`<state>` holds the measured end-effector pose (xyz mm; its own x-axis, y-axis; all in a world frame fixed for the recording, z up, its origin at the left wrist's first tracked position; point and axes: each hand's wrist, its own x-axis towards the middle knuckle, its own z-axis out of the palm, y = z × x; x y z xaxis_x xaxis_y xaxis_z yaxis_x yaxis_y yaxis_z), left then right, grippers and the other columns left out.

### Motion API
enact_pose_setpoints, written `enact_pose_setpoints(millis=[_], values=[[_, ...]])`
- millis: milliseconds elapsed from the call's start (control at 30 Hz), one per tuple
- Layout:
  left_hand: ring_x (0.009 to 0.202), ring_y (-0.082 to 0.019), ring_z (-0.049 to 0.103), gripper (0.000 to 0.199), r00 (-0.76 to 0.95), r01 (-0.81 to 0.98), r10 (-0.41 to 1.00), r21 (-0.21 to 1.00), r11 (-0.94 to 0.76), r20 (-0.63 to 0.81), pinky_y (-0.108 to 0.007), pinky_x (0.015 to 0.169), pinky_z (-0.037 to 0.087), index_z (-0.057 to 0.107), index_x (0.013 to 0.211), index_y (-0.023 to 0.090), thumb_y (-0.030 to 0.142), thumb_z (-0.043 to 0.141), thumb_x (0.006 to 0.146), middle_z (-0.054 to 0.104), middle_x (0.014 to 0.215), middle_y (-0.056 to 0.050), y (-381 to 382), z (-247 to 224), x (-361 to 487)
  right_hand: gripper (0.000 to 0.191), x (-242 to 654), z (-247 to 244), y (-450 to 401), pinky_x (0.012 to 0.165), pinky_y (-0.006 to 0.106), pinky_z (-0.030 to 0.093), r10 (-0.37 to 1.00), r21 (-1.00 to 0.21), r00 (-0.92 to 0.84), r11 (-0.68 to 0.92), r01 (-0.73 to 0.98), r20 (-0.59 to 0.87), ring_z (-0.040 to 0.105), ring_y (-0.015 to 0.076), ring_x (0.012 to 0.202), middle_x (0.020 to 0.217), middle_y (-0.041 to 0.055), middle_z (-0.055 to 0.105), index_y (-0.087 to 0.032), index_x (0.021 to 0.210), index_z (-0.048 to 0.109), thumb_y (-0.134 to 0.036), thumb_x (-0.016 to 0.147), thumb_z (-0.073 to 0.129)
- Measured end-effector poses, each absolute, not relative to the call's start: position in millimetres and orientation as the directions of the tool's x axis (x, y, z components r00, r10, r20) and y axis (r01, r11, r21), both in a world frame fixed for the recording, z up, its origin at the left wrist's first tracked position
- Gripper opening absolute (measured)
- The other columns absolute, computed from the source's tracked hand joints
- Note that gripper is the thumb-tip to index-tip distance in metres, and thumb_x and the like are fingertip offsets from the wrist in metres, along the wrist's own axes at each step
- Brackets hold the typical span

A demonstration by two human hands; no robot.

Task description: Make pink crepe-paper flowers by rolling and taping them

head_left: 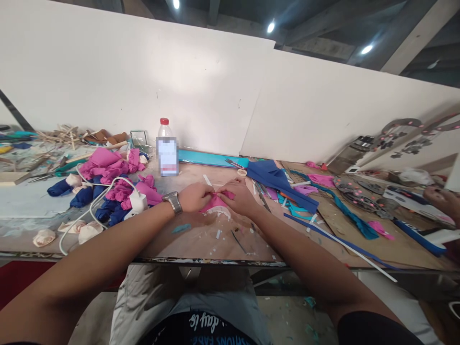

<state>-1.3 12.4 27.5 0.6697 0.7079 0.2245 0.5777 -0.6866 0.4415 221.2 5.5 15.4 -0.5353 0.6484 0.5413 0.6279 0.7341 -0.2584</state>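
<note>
A piece of pink fabric (210,205), with a whitish curved edge at its near side, lies low over the table between my hands. My left hand (196,196), with a metal watch on its wrist, pinches the fabric's left part. From the right, my right hand (237,195) pinches the same piece, its fingertips close to the left ones. A thin white strip (207,180) sticks up just behind the fingers. A roll of tape (242,172) sits behind my right hand. My fingers partly hide the fabric.
Pink and blue fabric bundles (108,165) and a white charger with its cable (138,201) are at left. A red-capped bottle (164,129) stands behind. Blue cloth (269,175) and long strips (345,242) lie right. Another person's hand (442,199) is at far right.
</note>
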Motion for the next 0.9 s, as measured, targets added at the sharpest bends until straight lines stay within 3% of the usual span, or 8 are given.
enact_pose_setpoints(millis=[167,433,667,900], values=[[0.077,-0.019,0.063,0.031,0.666,0.561,0.719,0.503,-0.658,0.198,-0.030,0.073,0.043,0.075,0.093,0.016,0.017,0.044,0.087,0.076,0.087,-0.006,14.6,28.2,-0.8,0.010,220.9,16.4,4.5,0.098,0.043,0.032,0.651,-0.255,-0.552,0.736,0.627,0.522,0.069,0.0213,0.092,0.093,0.0018,0.080,-0.026,0.094,0.073,-0.031,0.096,0.064],[0.070,-0.018,0.058,0.028,0.644,0.538,0.746,0.594,-0.598,0.169,-0.030,0.065,0.039,0.071,0.081,0.015,0.018,0.043,0.084,0.069,0.074,-0.003,18.4,25.1,-0.5,0.015,219.8,20.8,0.5,0.096,0.044,0.035,0.641,-0.245,-0.559,0.743,0.623,0.526,0.068,0.0222,0.091,0.092,0.0031,0.079,-0.026,0.092,0.074,-0.033,0.098,0.062],[0.070,-0.018,0.057,0.029,0.630,0.536,0.761,0.623,-0.569,0.153,-0.030,0.066,0.039,0.070,0.077,0.016,0.018,0.042,0.084,0.068,0.073,-0.003,19.3,26.6,-0.3,0.016,220.5,20.8,1.9,0.100,0.044,0.033,0.615,-0.214,-0.591,0.765,0.607,0.522,0.070,0.0222,0.094,0.092,0.0024,0.080,-0.026,0.091,0.074,-0.032,0.099,0.061],[0.072,-0.018,0.056,0.035,0.633,0.486,0.754,0.666,-0.566,0.179,-0.030,0.069,0.042,0.070,0.082,0.015,0.034,0.044,0.095,0.066,0.073,-0.003,23.5,21.7,-0.4,0.016,224.2,17.1,5.6,0.102,0.044,0.033,0.586,-0.183,-0.606,0.783,0.594,0.538,0.069,0.0215,0.095,0.095,0.0023,0.080,-0.026,0.096,0.074,-0.033,0.101,0.060]])
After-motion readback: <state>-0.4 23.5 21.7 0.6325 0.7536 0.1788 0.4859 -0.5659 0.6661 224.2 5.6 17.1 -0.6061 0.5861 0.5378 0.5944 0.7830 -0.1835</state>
